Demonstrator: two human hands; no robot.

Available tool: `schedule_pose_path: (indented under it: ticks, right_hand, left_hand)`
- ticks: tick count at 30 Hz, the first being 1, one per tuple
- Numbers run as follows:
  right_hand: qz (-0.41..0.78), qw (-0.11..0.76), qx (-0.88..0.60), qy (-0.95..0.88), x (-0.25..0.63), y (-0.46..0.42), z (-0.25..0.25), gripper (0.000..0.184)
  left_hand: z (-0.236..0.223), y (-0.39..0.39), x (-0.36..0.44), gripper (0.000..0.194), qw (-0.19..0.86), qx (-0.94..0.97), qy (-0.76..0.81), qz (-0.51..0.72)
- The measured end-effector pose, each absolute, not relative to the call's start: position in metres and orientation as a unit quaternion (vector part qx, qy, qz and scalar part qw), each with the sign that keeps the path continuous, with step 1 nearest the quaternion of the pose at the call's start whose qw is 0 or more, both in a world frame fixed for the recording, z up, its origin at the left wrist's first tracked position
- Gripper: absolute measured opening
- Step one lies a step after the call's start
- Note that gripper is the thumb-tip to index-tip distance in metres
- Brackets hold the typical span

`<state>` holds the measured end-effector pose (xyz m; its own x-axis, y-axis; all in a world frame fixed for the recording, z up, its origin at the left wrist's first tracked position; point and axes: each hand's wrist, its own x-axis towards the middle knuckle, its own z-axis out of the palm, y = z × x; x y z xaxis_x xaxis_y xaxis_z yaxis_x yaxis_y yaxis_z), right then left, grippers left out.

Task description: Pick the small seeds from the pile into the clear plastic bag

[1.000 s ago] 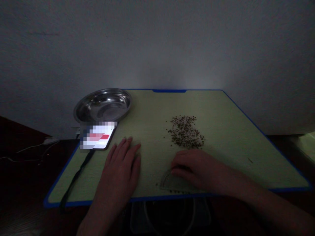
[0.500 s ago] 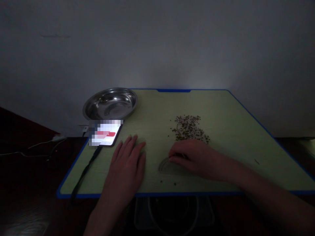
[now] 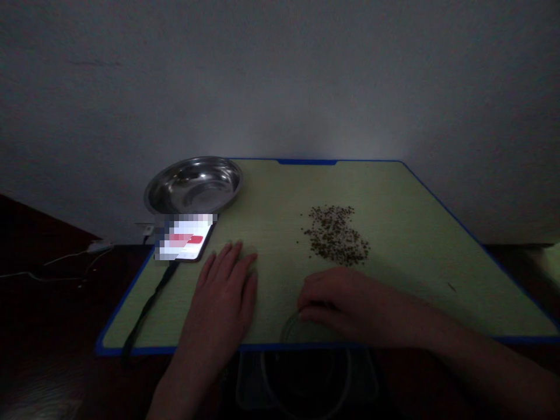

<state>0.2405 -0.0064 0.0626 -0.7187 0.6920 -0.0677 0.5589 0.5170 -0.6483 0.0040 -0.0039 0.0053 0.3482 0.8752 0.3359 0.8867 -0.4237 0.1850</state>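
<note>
1. Primary relation. The dark grains (image 3: 336, 236) lie spread on the table (image 3: 271, 192) at 12 o'clock from my right hand (image 3: 336, 303), just beyond the knuckles. As viewed, the spread runs roughly from 11 to 5 o'clock, with a few single grains apart from it on the 9 o'clock side. My right hand is the nearer one; from my left hand (image 3: 223, 294) the grains lie at 2 o'clock, well apart.

2. Grip, right. My thumb and fingers are brought together on the curved rim of a clear plate (image 3: 292, 331). The visible part of the plate projects at 7 o'clock from my fingertips, close to the table's near edge. The round container (image 3: 263, 373) sits below that edge, at 6 o'clock from the plate.

3. Grip, left. My palm faces down on the table, fingers extended, holding nothing. The phone (image 3: 203, 236) is at 10 o'clock from this hand, the steel bowl (image 3: 192, 184) at 11 o'clock beyond it.

4. Visibility limits. My right hand covers most of the plate; its straight edge, if any, and long axis cannot be confirmed. Grains beneath the hand or plate cannot be ruled out. The container is cut off at 6 o'clock by the frame, and its interior is too dark to read. Pixel blocks mask part of the phone.
</note>
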Motion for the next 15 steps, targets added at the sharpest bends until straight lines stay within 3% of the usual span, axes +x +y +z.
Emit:
schedule_pose_path:
  ticks: [15]
  right_hand:
    - [0.343, 0.149, -0.444, -0.814, 0.265, -0.030, 0.064, 0.017]
  left_hand:
    - [0.002, -0.001, -0.001, 0.039, 0.027, -0.825, -0.527, -0.202]
